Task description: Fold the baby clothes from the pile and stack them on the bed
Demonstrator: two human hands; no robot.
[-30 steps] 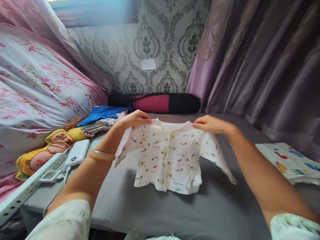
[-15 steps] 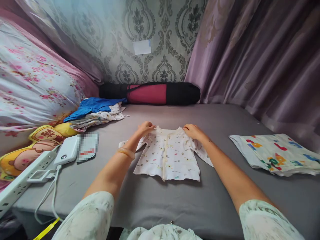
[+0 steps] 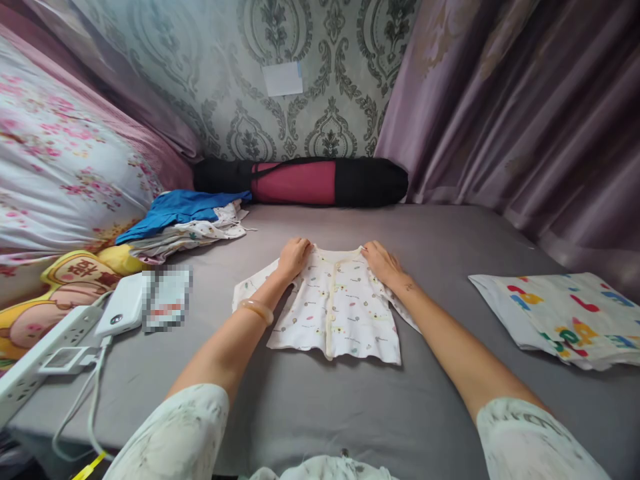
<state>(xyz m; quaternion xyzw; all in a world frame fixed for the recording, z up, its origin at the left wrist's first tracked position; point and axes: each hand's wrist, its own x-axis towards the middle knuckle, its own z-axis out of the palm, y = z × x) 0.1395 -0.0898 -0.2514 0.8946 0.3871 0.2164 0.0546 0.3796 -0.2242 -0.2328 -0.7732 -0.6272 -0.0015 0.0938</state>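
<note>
A small white baby shirt [image 3: 350,313] with a tiny print and a cream button band lies front up on the grey sheet, its neckline pointing away from me. At its left shoulder edge, my left hand [image 3: 296,256] has its fingers curled down and closed on the cloth. My right hand [image 3: 382,261] grips the opposite shoulder beside the collar in the same way. Both fingertips are partly hidden. One sleeve [image 3: 255,283] spreads out to the left, partly behind my forearm; the right sleeve is mostly covered by my other arm.
Folded cloth with colourful shapes [image 3: 575,313] lies at right. At left are stacked clothes [image 3: 185,212], a yellow plush pillow [image 3: 70,287], a white power bank [image 3: 123,303], a power strip [image 3: 55,353] and cables. A black and red long bag [image 3: 295,181] rests against the wall.
Both hands have shifted slightly, with more of their backs over the shirt's shoulders. The left sleeve lies higher and more spread out. The camera view has moved a little.
</note>
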